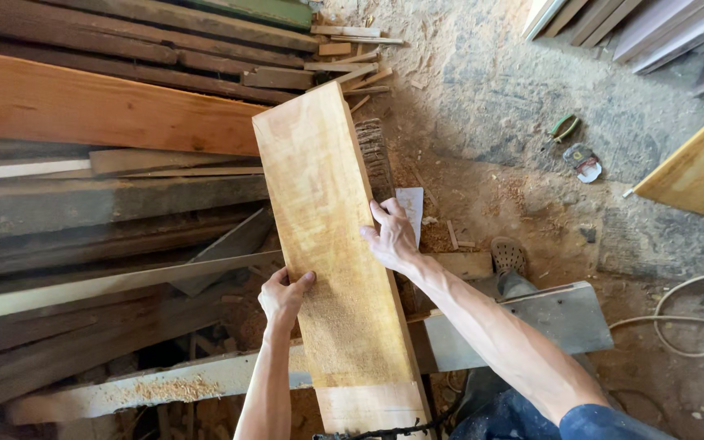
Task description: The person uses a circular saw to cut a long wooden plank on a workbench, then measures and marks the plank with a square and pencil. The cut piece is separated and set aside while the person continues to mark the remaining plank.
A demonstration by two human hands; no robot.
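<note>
A long pale wooden board runs from the bottom centre up toward the stacked timber, dusted with sawdust on its lower half. My left hand grips its left edge about halfway along, thumb on the top face. My right hand clasps the right edge a little higher, fingers wrapped over the top. Both forearms reach in from the bottom of the view.
A stack of dark and reddish planks fills the left side. A grey machine table lies under the board. Sawdust covers the floor. My sandalled foot, a pale cable, pliers and a leaning board are on the right.
</note>
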